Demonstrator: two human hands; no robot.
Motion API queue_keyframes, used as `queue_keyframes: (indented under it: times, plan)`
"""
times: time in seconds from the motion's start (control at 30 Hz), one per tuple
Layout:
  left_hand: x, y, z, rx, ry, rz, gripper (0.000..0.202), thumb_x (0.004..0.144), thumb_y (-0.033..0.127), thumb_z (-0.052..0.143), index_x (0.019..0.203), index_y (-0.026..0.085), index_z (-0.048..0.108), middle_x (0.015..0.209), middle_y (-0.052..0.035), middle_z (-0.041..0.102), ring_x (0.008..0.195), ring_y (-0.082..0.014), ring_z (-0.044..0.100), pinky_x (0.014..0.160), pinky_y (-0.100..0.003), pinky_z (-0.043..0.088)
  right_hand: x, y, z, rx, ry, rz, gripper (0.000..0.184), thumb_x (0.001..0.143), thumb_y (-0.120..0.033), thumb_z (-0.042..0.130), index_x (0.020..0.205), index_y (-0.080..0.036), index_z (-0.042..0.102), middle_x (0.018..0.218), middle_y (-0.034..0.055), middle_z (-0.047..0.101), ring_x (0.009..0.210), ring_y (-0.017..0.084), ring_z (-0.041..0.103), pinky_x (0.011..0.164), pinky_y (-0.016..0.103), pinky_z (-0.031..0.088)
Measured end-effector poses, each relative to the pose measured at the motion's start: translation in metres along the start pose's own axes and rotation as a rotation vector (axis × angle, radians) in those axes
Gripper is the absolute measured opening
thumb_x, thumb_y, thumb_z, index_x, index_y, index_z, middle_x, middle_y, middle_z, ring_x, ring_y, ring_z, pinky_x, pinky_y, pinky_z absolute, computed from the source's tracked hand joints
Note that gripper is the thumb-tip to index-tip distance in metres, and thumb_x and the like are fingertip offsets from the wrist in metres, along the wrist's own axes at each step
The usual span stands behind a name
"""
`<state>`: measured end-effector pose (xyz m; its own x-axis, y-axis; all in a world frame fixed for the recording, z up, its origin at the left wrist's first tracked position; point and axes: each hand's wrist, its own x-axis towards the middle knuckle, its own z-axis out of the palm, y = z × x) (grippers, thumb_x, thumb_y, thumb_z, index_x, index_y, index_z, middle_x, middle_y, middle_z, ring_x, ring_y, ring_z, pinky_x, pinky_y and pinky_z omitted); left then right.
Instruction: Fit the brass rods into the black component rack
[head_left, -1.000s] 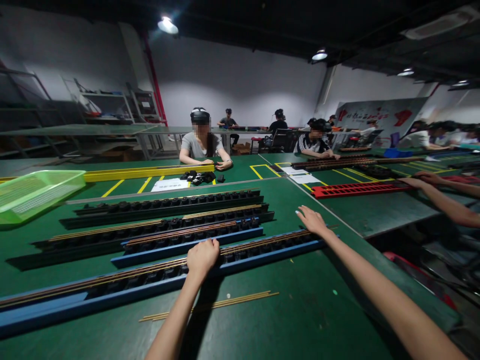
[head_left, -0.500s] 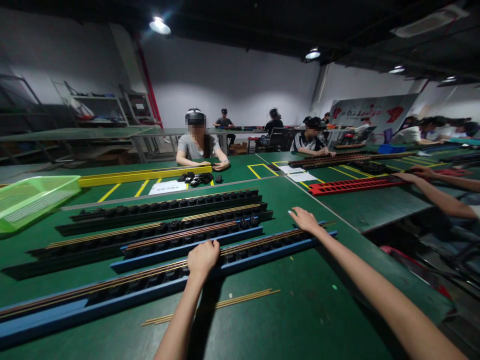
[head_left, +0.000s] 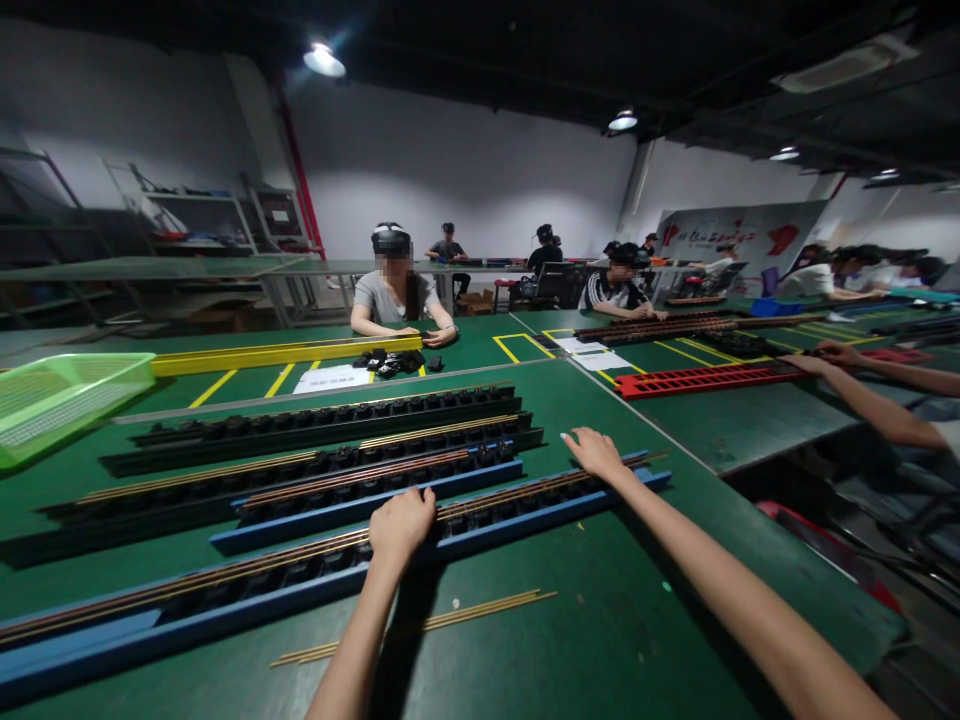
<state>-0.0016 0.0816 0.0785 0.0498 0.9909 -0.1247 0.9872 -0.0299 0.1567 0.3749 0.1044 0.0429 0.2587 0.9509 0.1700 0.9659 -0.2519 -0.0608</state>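
A long blue channel (head_left: 480, 542) runs slantwise across the green table in front of me, lined with black blocks (head_left: 341, 560). Thin brass-coloured rods (head_left: 285, 560) lie along the tops of these blocks. My left hand (head_left: 401, 522) is closed over the rods about midway along the channel, its fingertips partly hidden. Toward the channel's right end, my right hand (head_left: 596, 455) rests over the rods with its fingers stretched out to the left. Several loose brass-coloured rods (head_left: 480, 608) lie on the table on the near side of the channel.
Behind lie a shorter blue channel (head_left: 450, 487) and dark channels (head_left: 225, 448) with similar blocks. A green basket (head_left: 75, 405) stands at left. Across the table, a person (head_left: 394, 290) sits by a yellow channel (head_left: 285, 355). A neighbour's hands (head_left: 814, 362) touch a red slotted rail (head_left: 697, 380).
My right hand has shifted slightly left along the channel. My left hand stays at the same place on it. The whole view has moved a little.
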Motion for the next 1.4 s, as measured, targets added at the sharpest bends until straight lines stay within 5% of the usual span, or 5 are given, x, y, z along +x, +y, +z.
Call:
queue_keyframes:
  times: [0.1, 0.5, 0.77, 0.97, 1.4]
  plan:
    - [0.000, 0.000, -0.001, -0.002, -0.009, 0.001, 0.057, 0.089, 0.045, 0.022, 0.097, 0.014, 0.069, 0.098, -0.0168, 0.072, 0.095, -0.0286, 0.067, 0.080, -0.038, 0.048, -0.002, -0.004, 0.002, -0.020, -0.003, -0.016, 0.038, 0.089, -0.040, 0.057, 0.121, -0.018, 0.054, 0.123, 0.0074, 0.056, 0.105, 0.021, 0.058, 0.089, 0.044, 0.049]
    - [-0.002, 0.000, -0.001, 0.009, -0.007, 0.020, 0.059, 0.090, 0.044, 0.020, 0.094, 0.015, 0.071, 0.099, -0.0154, 0.072, 0.095, -0.0282, 0.067, 0.081, -0.038, 0.048, -0.012, -0.011, -0.009, -0.065, 0.019, -0.017, 0.036, 0.090, -0.039, 0.056, 0.119, -0.019, 0.055, 0.121, 0.0069, 0.057, 0.101, 0.019, 0.059, 0.086, 0.041, 0.051]
    - [-0.003, 0.000, 0.000, 0.002, 0.005, 0.001, 0.060, 0.090, 0.043, 0.020, 0.094, 0.014, 0.071, 0.098, -0.0161, 0.072, 0.095, -0.0290, 0.067, 0.080, -0.038, 0.048, -0.018, -0.038, -0.036, -0.077, 0.047, -0.169, 0.051, 0.092, -0.033, 0.044, 0.140, -0.015, 0.039, 0.146, 0.0162, 0.038, 0.132, 0.027, 0.037, 0.109, 0.042, 0.025]
    - [-0.003, 0.000, 0.001, 0.011, 0.026, 0.001, 0.058, 0.091, 0.042, 0.021, 0.094, 0.014, 0.071, 0.096, -0.0163, 0.072, 0.094, -0.0279, 0.067, 0.079, -0.037, 0.048, -0.024, -0.062, -0.016, -0.008, 0.010, 0.018, 0.062, 0.096, -0.045, 0.020, 0.142, -0.006, 0.033, 0.145, 0.0218, 0.039, 0.130, 0.029, 0.040, 0.102, 0.048, 0.031]
    - [-0.003, 0.000, 0.002, 0.014, 0.039, -0.005, 0.058, 0.091, 0.042, 0.021, 0.093, 0.014, 0.072, 0.096, -0.0161, 0.072, 0.094, -0.0277, 0.067, 0.080, -0.037, 0.048, -0.032, -0.078, -0.015, 0.032, 0.040, 0.016, 0.064, 0.094, -0.046, 0.029, 0.145, -0.008, 0.028, 0.149, 0.0198, 0.034, 0.136, 0.026, 0.032, 0.109, 0.049, 0.019]
